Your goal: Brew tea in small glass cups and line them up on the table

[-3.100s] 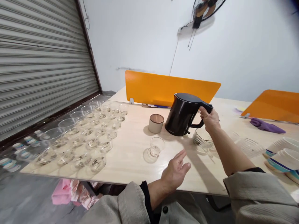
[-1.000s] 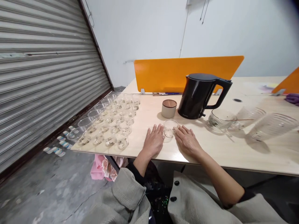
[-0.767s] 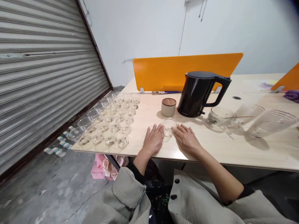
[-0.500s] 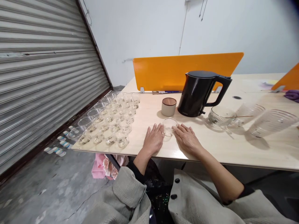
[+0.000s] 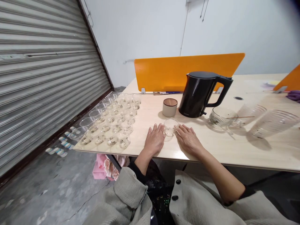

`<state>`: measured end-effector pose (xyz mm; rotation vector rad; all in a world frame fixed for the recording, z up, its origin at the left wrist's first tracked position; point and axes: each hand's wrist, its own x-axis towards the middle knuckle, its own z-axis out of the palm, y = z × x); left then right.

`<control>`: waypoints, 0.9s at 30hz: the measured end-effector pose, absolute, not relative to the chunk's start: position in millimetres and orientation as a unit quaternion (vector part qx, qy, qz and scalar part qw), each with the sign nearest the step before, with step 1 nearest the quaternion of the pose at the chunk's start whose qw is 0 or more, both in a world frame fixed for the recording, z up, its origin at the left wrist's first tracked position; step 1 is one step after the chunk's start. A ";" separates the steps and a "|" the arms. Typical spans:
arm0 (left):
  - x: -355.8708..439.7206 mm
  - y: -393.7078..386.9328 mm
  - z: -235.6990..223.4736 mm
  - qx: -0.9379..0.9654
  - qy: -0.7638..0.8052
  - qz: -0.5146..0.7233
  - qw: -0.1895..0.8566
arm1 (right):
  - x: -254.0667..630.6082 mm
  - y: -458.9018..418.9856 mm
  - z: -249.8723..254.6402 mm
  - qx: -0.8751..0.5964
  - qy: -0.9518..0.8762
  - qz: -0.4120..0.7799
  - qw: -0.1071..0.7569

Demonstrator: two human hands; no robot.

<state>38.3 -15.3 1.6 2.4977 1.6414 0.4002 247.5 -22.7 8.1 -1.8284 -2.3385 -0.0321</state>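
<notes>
A clear plastic cup (image 5: 170,128) stands upright on the table between my hands, with some small dark bits at its bottom. My left hand (image 5: 154,139) lies flat on the tabletop, fingers stretched, just left of the cup. To the right, my right hand (image 5: 188,138) rests flat too, its fingertips close to the cup's side; whether they touch it I cannot tell. Behind the cup is a small pale canister (image 5: 169,110) with a brown wooden-looking top. A black electric kettle (image 5: 196,96) stands right of the canister.
Rows of clear cups (image 5: 112,141) with dark bits fill the table's left end. On the right are a ribbed glass cup (image 5: 220,118) with a thin stick and stacks of clear cups (image 5: 273,124). An orange divider (image 5: 161,73) stands behind. Small bottles (image 5: 60,152) lie on the floor.
Both hands and the cup keep their places on the table. The whole view has shifted very slightly.
</notes>
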 end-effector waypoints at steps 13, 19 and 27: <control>40.7 -12.5 -7.3 0.797 0.588 0.135 0.025 | 248.8 -24.4 3.4 -0.669 -0.740 -0.045 0.052; 39.7 -9.7 -13.6 0.801 0.582 0.137 0.025 | 247.3 -23.9 3.7 -0.675 -0.737 -0.028 0.020; 39.6 -8.2 -18.6 0.800 0.584 0.137 0.024 | 245.3 -25.9 7.1 -0.676 -0.736 -0.019 0.023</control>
